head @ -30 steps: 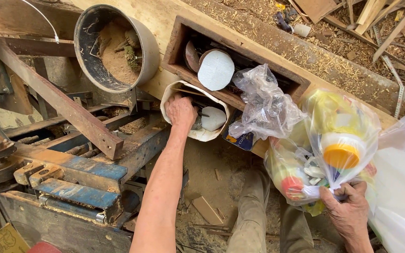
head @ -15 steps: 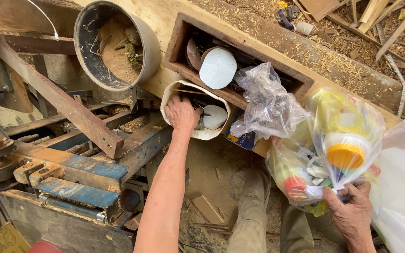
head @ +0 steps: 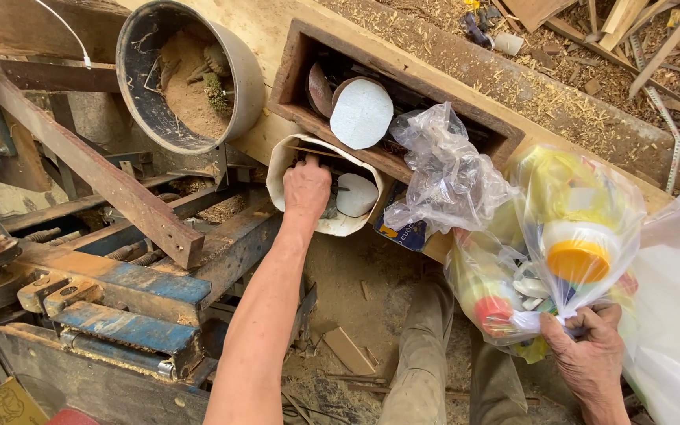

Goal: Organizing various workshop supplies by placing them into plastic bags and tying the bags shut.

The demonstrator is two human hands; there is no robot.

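My left hand (head: 306,189) reaches into a white cut-open container (head: 285,169) hung under a wooden shelf, its fingers hidden inside among small items next to a white lid (head: 356,194). What the fingers hold cannot be made out. My right hand (head: 589,346) is closed on the gathered neck of a clear plastic bag (head: 560,236) that holds a bottle with an orange cap (head: 578,261) and other colourful items. A second crumpled clear bag (head: 446,169) lies on the shelf edge.
A wooden box shelf (head: 403,75) holds a round white-faced block (head: 361,112). A grey bucket (head: 249,79) with sawdust sits at the left. Rusty blue metal machinery (head: 120,291) fills the lower left. Sawdust and wood scraps cover the ground.
My left hand has pushed slightly deeper into the white container. The right hand with the bag has barely shifted.
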